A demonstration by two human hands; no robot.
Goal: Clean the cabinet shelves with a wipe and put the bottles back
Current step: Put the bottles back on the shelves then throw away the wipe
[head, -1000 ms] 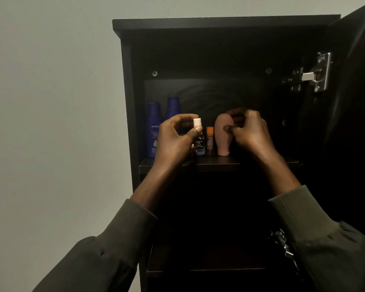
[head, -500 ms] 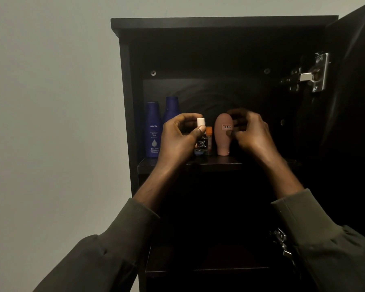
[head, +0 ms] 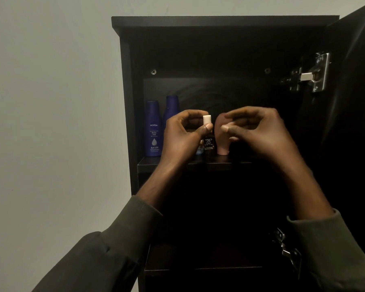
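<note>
A plain, pale grey-green wall (head: 51,102) fills the left side and runs along the top behind a tall cabinet (head: 219,21) of very dark wood — almost black in the dim, flat light. Its door (head: 354,123) stands swung open at the right edge, hung on a shiny metal hinge (head: 312,74), and two small screw heads show on the inner back rail near the top. The interior is deep in shadow — only the front edge of a shelf (head: 148,165) and a lower board (head: 198,268) catch a little light.
</note>
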